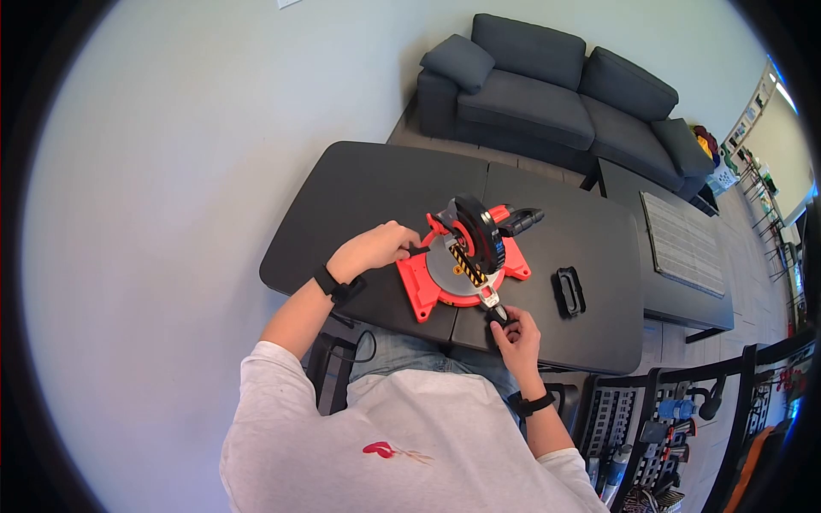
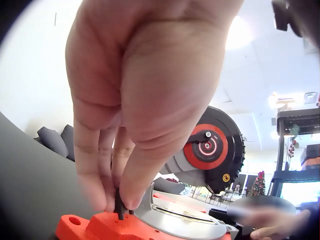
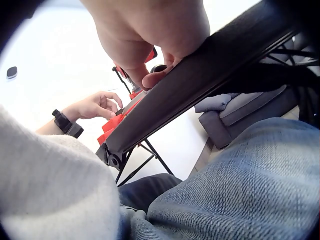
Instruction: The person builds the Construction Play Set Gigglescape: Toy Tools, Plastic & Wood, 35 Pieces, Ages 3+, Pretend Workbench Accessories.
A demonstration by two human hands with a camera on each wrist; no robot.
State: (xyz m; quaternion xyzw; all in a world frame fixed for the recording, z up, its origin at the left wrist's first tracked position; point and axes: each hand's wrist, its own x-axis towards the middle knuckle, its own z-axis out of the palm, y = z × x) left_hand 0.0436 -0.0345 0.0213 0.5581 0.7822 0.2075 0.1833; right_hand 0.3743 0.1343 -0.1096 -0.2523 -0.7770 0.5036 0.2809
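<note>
A red and black miter saw [image 1: 419, 286] with a round silver turntable stands on a black folding table [image 1: 359, 188]. At the left corner of its base, my left hand [image 1: 369, 250] pinches a small black part [image 1: 419, 251]. In the left wrist view, thumb and fingertips close around that thin black piece [image 2: 119, 205], low at the red base [image 2: 100, 227]. My right hand [image 1: 520, 340] grips the black knob [image 1: 494, 316] at the front of the turntable, near the table's front edge. The right wrist view shows that hand [image 3: 150, 30] partly behind the tabletop edge [image 3: 200, 80].
A black oblong part with a raised rim [image 1: 558, 295] lies on the table right of the saw. Behind stands a grey sofa [image 1: 530, 111]. A low dark table with a grey mat [image 1: 684, 235] adjoins on the right, and black shelving [image 1: 611, 419] is near my right side.
</note>
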